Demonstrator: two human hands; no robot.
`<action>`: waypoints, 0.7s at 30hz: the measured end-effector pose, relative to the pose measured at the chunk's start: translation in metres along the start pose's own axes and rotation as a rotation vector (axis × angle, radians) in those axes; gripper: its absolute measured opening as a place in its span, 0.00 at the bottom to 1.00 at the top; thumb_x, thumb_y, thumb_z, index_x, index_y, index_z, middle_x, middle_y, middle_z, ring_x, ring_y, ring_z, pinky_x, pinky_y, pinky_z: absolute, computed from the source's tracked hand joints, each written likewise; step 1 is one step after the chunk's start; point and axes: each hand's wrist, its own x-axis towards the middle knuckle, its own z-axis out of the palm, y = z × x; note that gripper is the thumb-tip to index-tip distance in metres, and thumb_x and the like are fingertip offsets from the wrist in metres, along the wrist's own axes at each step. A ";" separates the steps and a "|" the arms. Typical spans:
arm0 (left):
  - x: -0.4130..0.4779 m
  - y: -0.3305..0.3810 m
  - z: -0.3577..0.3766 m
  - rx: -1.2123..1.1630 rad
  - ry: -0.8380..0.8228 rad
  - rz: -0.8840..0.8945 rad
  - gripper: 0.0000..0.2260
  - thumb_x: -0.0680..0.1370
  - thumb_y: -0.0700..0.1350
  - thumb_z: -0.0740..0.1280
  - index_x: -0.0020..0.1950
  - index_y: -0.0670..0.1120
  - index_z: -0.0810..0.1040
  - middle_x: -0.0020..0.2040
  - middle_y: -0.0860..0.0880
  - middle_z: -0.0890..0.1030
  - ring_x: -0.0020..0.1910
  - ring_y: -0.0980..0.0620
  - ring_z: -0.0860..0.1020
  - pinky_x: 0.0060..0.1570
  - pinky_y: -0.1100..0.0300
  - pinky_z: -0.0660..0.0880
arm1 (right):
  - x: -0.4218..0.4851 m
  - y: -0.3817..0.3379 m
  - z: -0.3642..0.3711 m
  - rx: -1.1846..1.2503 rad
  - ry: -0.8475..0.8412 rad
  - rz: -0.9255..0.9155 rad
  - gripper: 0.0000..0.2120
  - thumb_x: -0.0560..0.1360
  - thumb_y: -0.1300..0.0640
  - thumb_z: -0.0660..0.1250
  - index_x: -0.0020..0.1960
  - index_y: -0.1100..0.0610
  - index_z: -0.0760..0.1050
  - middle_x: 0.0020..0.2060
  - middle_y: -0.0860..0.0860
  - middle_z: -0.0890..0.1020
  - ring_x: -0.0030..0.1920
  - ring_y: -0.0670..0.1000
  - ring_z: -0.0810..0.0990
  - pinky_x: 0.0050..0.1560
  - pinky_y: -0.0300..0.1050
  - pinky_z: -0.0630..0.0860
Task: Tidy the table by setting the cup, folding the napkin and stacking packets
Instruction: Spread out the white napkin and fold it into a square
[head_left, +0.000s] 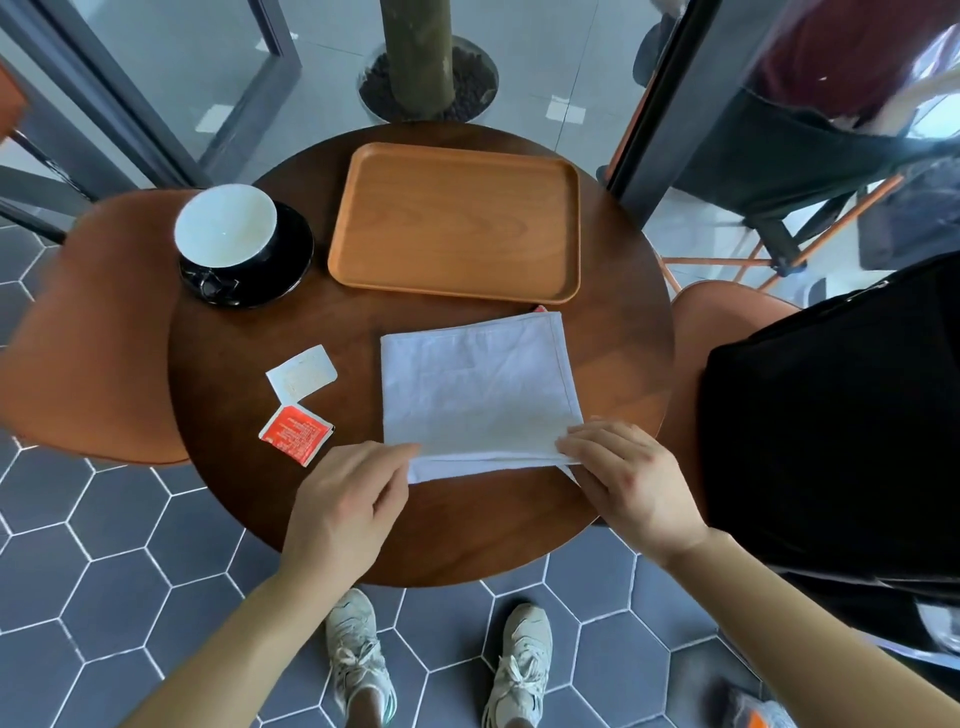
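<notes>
A white napkin (478, 384) lies folded over on the round wooden table (426, 530). My left hand (343, 504) pinches its near left corner and my right hand (623, 483) pinches its near right corner. A cup (226, 224), black outside and white inside, stands on a black saucer (291, 270) at the table's far left. A white packet (302, 373) and a red packet (295, 433) lie side by side left of the napkin. A bit of another red packet (540, 308) peeks out from under the napkin's far right corner.
An orange wooden tray (457, 218) sits at the table's far side. Orange chairs stand to the left (93, 332) and right (727, 312), the right one with a dark bag (831, 415). A tree trunk in a planter (421, 57) stands beyond the table.
</notes>
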 end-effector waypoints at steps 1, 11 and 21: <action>-0.002 0.000 -0.003 -0.029 0.005 -0.027 0.12 0.80 0.42 0.63 0.54 0.39 0.84 0.42 0.46 0.84 0.39 0.46 0.82 0.38 0.53 0.81 | 0.001 -0.003 -0.003 0.017 0.009 0.020 0.07 0.79 0.60 0.68 0.52 0.60 0.83 0.47 0.52 0.86 0.50 0.57 0.84 0.54 0.52 0.79; -0.009 -0.003 -0.013 -0.313 0.058 -0.302 0.16 0.77 0.51 0.72 0.60 0.43 0.81 0.51 0.53 0.83 0.47 0.57 0.82 0.46 0.63 0.80 | 0.039 -0.015 -0.020 0.336 -0.061 0.325 0.05 0.76 0.55 0.72 0.49 0.55 0.84 0.42 0.37 0.82 0.44 0.42 0.83 0.46 0.30 0.76; 0.029 -0.019 -0.001 -0.372 0.192 -0.751 0.17 0.74 0.41 0.75 0.62 0.52 0.82 0.45 0.58 0.82 0.43 0.65 0.80 0.44 0.78 0.71 | 0.106 -0.005 -0.001 0.228 -0.107 0.403 0.05 0.76 0.56 0.72 0.51 0.55 0.82 0.42 0.46 0.82 0.40 0.47 0.78 0.41 0.37 0.74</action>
